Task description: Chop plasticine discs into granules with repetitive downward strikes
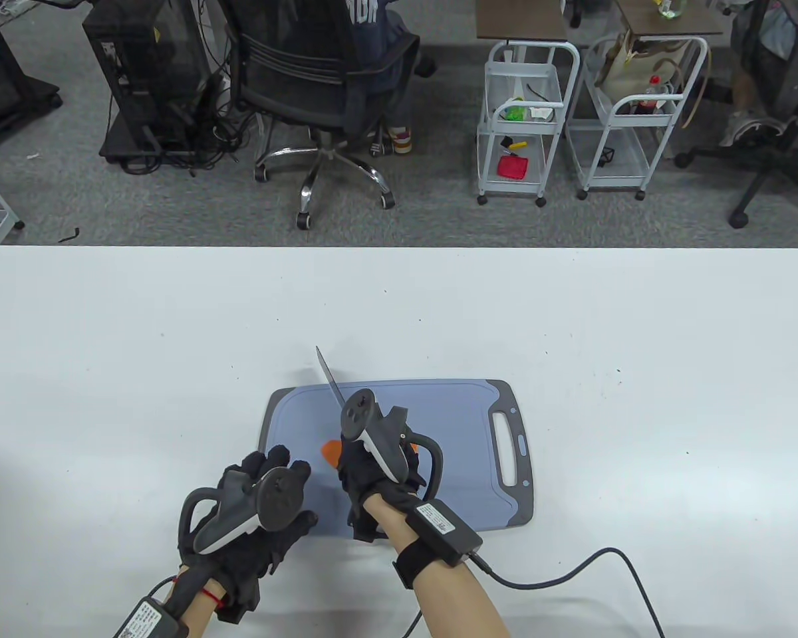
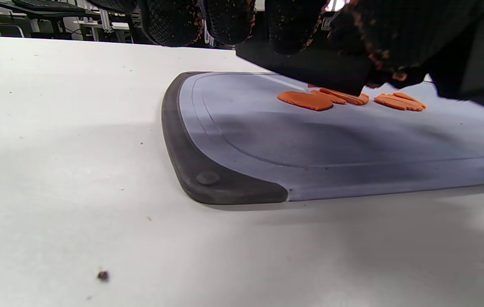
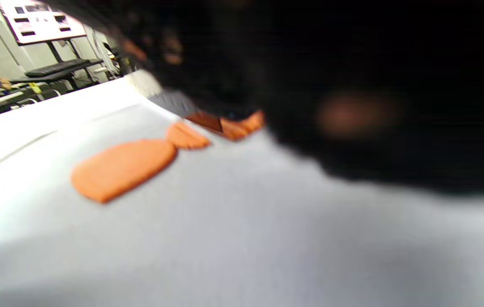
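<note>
Orange plasticine discs [image 1: 331,451] lie on a blue-grey cutting board [image 1: 439,425]. In the left wrist view one disc [image 2: 306,100] is whole and others [image 2: 399,101] are cut into strips. In the right wrist view a disc piece [image 3: 125,167] lies on the board. My right hand [image 1: 372,475] grips a knife [image 1: 330,376]; its blade points up and away, over the discs. My left hand [image 1: 266,505] rests, fingers spread, on the board's near left corner and holds nothing.
The board's handle slot [image 1: 509,446] is at its right end. A cable [image 1: 572,578] runs from my right wrist across the white table [image 1: 139,345]. Beyond the table's far edge stand an office chair [image 1: 326,86] and white carts [image 1: 522,119].
</note>
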Demonstrator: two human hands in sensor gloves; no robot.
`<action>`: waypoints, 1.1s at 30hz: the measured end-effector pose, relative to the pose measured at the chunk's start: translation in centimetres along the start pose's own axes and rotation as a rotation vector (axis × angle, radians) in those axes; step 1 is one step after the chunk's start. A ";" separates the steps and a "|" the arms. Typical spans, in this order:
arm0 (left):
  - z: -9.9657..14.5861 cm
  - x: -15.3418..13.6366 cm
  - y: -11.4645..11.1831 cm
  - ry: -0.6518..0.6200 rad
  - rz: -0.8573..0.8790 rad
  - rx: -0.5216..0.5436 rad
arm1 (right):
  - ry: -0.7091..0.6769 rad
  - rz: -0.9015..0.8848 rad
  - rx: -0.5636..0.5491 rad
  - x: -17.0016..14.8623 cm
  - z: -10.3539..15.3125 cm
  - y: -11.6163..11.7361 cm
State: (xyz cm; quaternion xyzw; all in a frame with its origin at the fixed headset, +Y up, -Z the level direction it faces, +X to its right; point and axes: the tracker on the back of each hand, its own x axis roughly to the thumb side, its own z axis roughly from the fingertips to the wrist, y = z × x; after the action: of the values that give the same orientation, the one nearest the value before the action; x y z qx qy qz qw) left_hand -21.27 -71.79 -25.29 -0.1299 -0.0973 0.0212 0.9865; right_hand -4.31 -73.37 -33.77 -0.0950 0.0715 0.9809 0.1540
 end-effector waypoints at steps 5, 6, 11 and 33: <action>-0.2 -0.2 0.0 0.019 -0.009 0.001 | -0.006 0.008 0.092 0.1 1.1 0.3; -0.2 -0.2 0.0 0.021 -0.011 -0.001 | 0.001 0.024 0.096 0.2 0.9 1.0; 0.0 -0.5 0.1 0.035 -0.008 0.007 | 0.005 0.015 -0.030 1.0 0.6 2.6; 0.1 -0.5 0.0 0.025 -0.005 0.006 | 0.046 -0.006 0.093 1.0 0.1 1.4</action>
State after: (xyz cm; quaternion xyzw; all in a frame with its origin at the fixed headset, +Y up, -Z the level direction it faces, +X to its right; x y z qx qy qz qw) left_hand -21.76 -71.74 -25.26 -0.1267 -0.0854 0.0174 0.9881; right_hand -5.66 -74.34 -33.68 -0.1106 0.1201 0.9736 0.1595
